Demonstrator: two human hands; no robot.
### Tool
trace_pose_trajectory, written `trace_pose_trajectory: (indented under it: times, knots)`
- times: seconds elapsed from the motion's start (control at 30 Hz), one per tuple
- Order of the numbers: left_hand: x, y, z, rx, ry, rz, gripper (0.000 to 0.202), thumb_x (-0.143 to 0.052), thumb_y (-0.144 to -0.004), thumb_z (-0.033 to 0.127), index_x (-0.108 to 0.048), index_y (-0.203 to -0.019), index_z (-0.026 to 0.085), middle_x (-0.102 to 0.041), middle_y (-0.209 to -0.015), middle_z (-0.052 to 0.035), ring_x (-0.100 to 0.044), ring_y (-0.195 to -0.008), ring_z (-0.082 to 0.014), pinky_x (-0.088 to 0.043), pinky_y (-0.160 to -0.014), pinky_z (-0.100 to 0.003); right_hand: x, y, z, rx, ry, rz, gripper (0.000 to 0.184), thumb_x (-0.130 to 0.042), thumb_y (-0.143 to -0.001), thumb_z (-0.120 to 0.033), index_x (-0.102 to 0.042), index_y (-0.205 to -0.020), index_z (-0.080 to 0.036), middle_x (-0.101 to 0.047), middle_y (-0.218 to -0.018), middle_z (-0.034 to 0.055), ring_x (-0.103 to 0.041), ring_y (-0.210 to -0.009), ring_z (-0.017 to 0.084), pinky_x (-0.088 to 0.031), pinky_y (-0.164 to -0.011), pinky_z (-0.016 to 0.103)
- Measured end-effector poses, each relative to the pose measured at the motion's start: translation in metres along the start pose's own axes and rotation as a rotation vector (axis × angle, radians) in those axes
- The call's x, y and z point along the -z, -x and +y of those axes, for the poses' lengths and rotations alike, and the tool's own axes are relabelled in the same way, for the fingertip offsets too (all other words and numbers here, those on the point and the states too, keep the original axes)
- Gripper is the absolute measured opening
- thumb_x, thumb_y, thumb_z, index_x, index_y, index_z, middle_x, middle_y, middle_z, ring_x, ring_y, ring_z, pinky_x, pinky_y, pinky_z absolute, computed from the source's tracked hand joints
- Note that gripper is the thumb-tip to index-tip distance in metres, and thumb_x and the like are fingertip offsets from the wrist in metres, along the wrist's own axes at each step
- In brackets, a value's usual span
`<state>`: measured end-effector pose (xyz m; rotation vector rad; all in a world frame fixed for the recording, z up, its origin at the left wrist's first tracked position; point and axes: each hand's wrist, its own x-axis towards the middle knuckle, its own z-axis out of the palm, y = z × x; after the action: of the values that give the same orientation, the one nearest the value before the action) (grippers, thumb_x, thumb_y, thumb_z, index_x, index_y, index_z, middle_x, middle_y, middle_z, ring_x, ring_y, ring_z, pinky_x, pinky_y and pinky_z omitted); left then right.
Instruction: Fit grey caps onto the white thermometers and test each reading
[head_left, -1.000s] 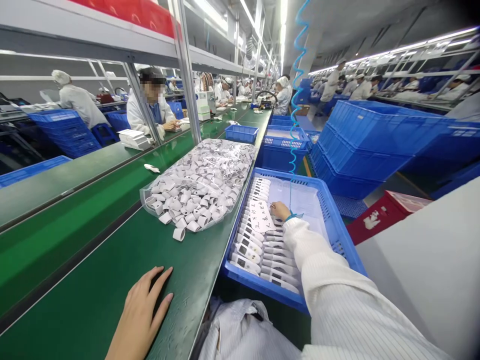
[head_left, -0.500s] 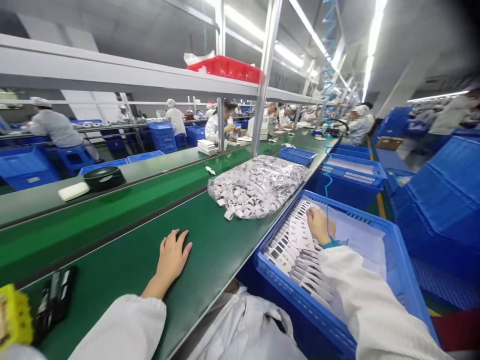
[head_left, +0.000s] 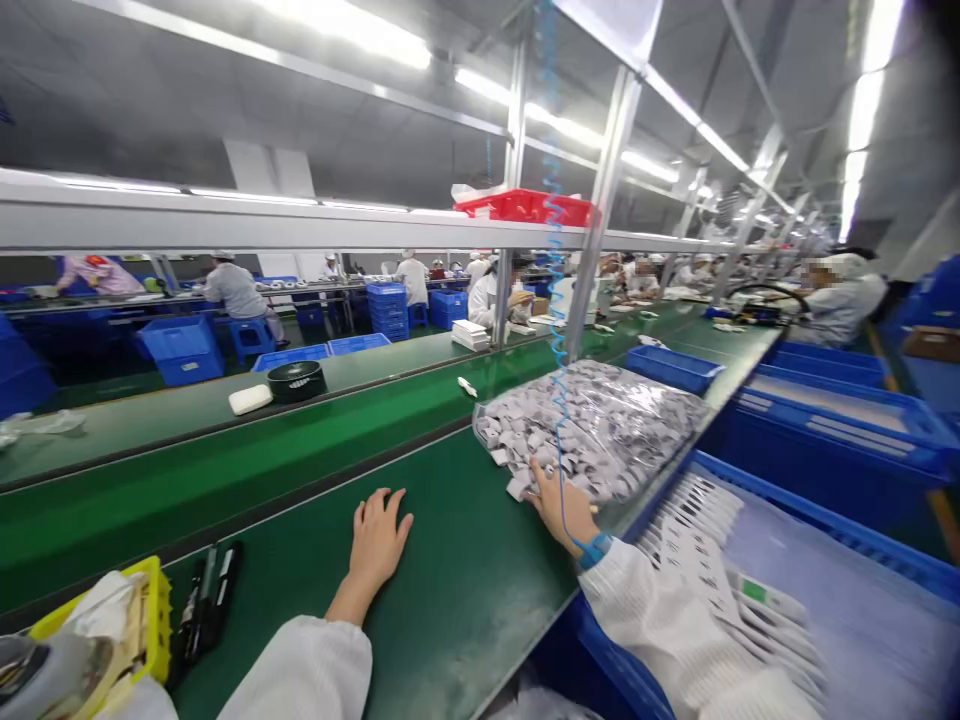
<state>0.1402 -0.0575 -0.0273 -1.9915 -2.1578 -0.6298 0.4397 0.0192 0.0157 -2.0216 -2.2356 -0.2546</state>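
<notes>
My left hand [head_left: 380,540] lies flat on the green work surface [head_left: 450,570], fingers spread, holding nothing. My right hand [head_left: 564,508] reaches to the near edge of a clear plastic bag [head_left: 645,425] full of small white curved plastic pieces. Its fingers are apart beside a loose white piece [head_left: 519,486]; whether they touch it I cannot tell. A blue wrist strap [head_left: 595,551] with a coiled cord circles that wrist. Under my right sleeve, a blue crate [head_left: 825,522] holds rows of flat white parts [head_left: 697,510] and a handwritten paper slip [head_left: 679,550].
Black pens [head_left: 214,595] and a yellow basket [head_left: 159,620] sit at the near left. Across the green belt [head_left: 247,435] are a black round dish [head_left: 296,382] and a white block [head_left: 250,400]. A metal post [head_left: 600,220] rises behind the bag. Co-workers sit along the lines.
My right hand has left the crate of white parts and moved left to the bag's front edge. The view has swung left and up. My left hand stays flat on the surface.
</notes>
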Motion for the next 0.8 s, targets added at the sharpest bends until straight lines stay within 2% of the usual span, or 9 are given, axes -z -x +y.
trace_pose_trajectory:
  times: [0.17,0.3,0.47,0.63,0.8]
  knots:
    - [-0.006,-0.006,-0.003,0.006,0.014,-0.005,0.038,-0.064,-0.098,0.032,-0.061,-0.134,0.019,-0.061,-0.139,-0.012,-0.059,-0.128,-0.03,-0.049,-0.108,-0.057,-0.013,-0.027,-0.023,0.096,0.022,-0.016,0.045,-0.057,-0.102,-0.041,-0.057,-0.138,-0.015,-0.066,-0.121,0.014,-0.07,-0.082,0.018,-0.058,-0.069,0.033]
    - [-0.009,-0.007,-0.004,0.013,0.034,-0.011,0.039,-0.064,-0.098,0.032,-0.06,-0.135,0.019,-0.06,-0.14,-0.0123,-0.057,-0.13,-0.0308,-0.047,-0.109,-0.058,-0.022,-0.043,-0.035,0.166,0.005,-0.002,0.037,-0.058,-0.102,-0.037,-0.058,-0.133,-0.016,-0.065,-0.122,0.0104,-0.068,-0.088,0.017,-0.06,-0.074,0.033]
    - [-0.012,-0.02,-0.006,-0.003,0.048,-0.014,0.039,-0.064,-0.098,0.032,-0.061,-0.134,0.019,-0.061,-0.139,-0.0121,-0.058,-0.129,-0.0306,-0.047,-0.109,-0.058,-0.025,-0.052,-0.037,0.233,-0.061,0.04,0.028,-0.063,-0.1,-0.03,-0.063,-0.123,-0.015,-0.067,-0.12,0.0083,-0.068,-0.092,0.017,-0.061,-0.076,0.033]
    - [-0.016,-0.034,-0.005,0.002,0.071,-0.032,0.039,-0.064,-0.098,0.031,-0.061,-0.134,0.018,-0.062,-0.138,-0.012,-0.057,-0.13,-0.0309,-0.046,-0.11,-0.059,-0.019,-0.05,-0.031,0.287,-0.143,0.091,0.02,-0.06,-0.097,-0.018,-0.064,-0.116,-0.013,-0.072,-0.11,0.0106,-0.071,-0.095,0.022,-0.057,-0.076,0.031]
    - [-0.015,-0.034,-0.003,0.033,0.129,-0.092,0.039,-0.057,-0.1,0.026,-0.06,-0.138,0.018,-0.061,-0.141,-0.0142,-0.054,-0.137,-0.0322,-0.04,-0.117,-0.06,0.002,-0.055,-0.028,0.326,-0.218,0.082,0.023,-0.048,-0.097,-0.018,-0.063,-0.114,-0.018,-0.075,-0.102,0.0118,-0.073,-0.089,0.026,-0.052,-0.07,0.031]
